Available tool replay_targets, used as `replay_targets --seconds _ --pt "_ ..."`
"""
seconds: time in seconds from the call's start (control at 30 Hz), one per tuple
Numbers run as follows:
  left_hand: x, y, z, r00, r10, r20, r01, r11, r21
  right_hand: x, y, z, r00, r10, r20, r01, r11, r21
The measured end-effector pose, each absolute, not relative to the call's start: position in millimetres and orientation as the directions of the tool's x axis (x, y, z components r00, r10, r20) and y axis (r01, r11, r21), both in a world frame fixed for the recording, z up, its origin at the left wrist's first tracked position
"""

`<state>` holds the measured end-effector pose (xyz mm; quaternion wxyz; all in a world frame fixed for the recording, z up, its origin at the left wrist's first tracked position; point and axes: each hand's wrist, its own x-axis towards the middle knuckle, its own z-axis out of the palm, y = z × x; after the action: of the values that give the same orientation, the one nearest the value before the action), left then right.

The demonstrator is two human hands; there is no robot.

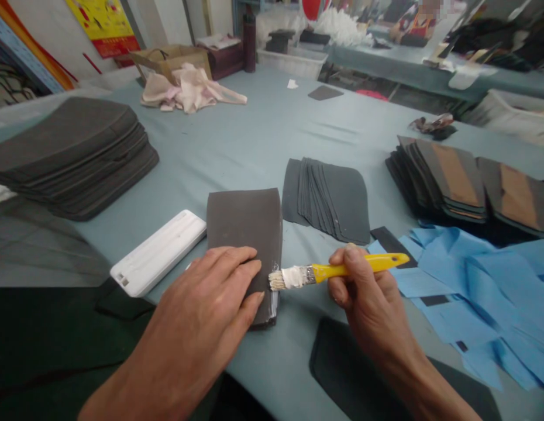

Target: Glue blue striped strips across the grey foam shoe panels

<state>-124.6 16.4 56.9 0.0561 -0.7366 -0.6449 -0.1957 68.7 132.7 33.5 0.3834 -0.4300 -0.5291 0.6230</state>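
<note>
A stack of dark grey rectangular sheets (243, 219) lies in front of me on the table. My left hand (214, 292) rests flat on its lower part, fingers stretched out over the top sheet. In my right hand (364, 280) is a paintbrush (337, 272) with a yellow handle, pinched between thumb and fingers. White paste coats its bristles, which touch the stack's right edge. A white smear runs along that edge. Left of the stack lies a long white plastic case (160, 251). Beyond the brush, dark grey pieces (327, 196) are fanned out.
Thick piles of dark pieces stand at left (74, 152) and right (456, 181). Blue sheets (478, 286) spread at the right, near a black panel (337, 362). Farther back are pale cloth scraps (188, 90), a cardboard box (167, 61) and a white bin (293, 61). Another person works at a far table.
</note>
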Motion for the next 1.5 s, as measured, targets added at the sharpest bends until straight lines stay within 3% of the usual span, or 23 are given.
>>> replay_targets --seconds 0.3,0.73,0.9,1.2,1.33,1.5 --pt "-127.5 12.7 53.3 0.074 0.928 0.365 0.986 -0.124 0.115 55.5 149.2 31.4 -0.279 0.959 -0.054 -0.019 -0.062 -0.998" --pt "-130.8 9.5 26.5 0.095 0.86 0.501 0.987 -0.148 0.066 27.3 187.8 30.1 -0.199 0.971 0.135 -0.005 0.137 -0.991" --pt "-132.4 12.1 30.1 0.122 0.847 0.517 0.986 -0.161 0.031 16.2 205.0 24.9 -0.15 0.98 0.134 -0.044 0.129 -0.991" --pt "-126.9 11.3 26.0 0.082 0.841 0.536 0.987 -0.144 0.075 -5.7 235.0 20.3 -0.122 0.983 0.137 -0.122 0.122 -0.985" --pt "-125.0 13.2 23.3 -0.011 0.807 0.59 0.988 -0.083 0.132 -15.1 248.5 22.4 -0.111 0.977 0.182 -0.126 0.168 -0.978" --pt "-126.3 12.4 36.1 0.077 0.87 0.487 0.991 -0.12 0.057 -13.2 247.6 39.4 -0.094 0.966 0.24 -0.15 0.224 -0.963"
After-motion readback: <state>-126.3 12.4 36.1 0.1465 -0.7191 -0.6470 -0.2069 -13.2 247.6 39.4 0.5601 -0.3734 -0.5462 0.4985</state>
